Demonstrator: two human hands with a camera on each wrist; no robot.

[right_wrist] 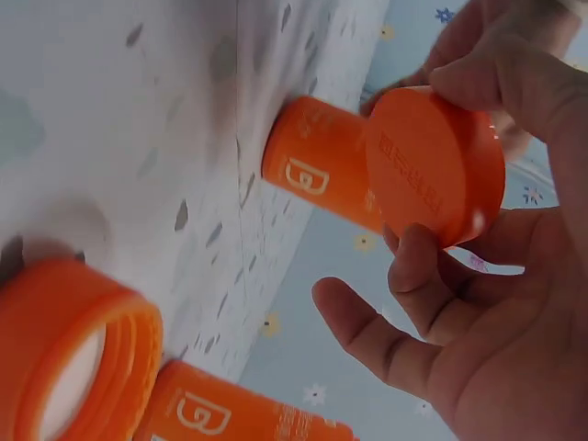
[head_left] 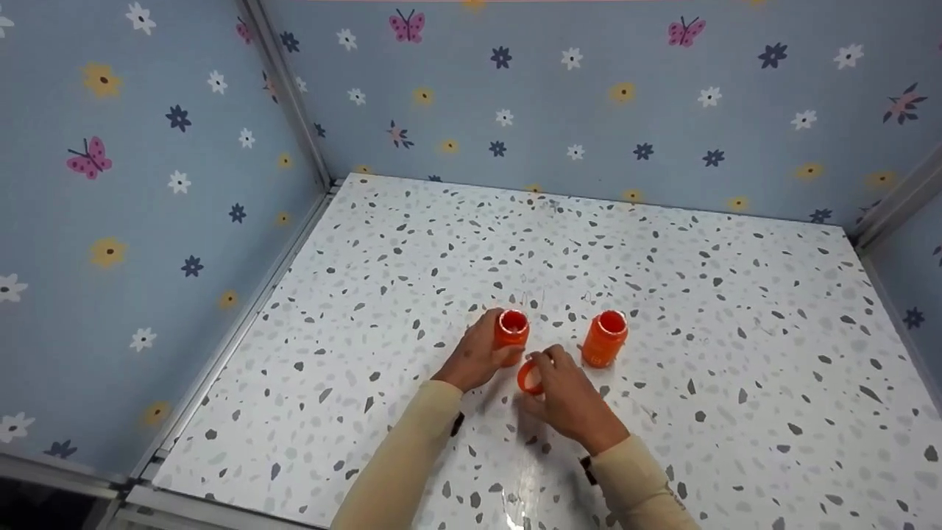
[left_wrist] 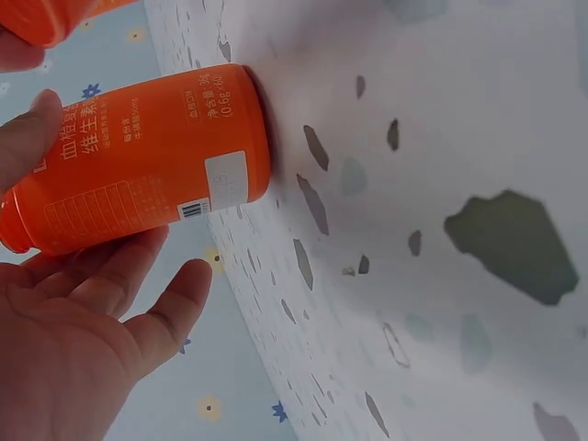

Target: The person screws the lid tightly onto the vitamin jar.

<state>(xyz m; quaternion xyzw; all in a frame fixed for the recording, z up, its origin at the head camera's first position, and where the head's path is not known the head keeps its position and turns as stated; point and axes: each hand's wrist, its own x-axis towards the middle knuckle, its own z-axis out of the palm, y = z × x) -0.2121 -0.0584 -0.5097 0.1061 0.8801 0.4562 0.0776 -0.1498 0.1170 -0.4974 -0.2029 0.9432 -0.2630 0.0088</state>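
An open orange bottle [head_left: 512, 335] with a white rim stands on the table. My left hand [head_left: 477, 352] holds it round the side; in the left wrist view the thumb lies on the bottle's printed front [left_wrist: 138, 165] and fingers show behind it. Just right of it, my right hand [head_left: 570, 401] pinches an orange screw cap [head_left: 529, 377] by its edge, the inside facing the bottle. The cap's embossed top [right_wrist: 418, 165] faces the right wrist camera. A second open orange bottle [head_left: 603, 342] stands to the right of the hands.
Another orange cap [right_wrist: 129, 340] rests on the table close to the right wrist camera, its hollow side showing. The speckled white table [head_left: 471, 243] is bounded by blue flowered panels [head_left: 537, 96] at the back and sides.
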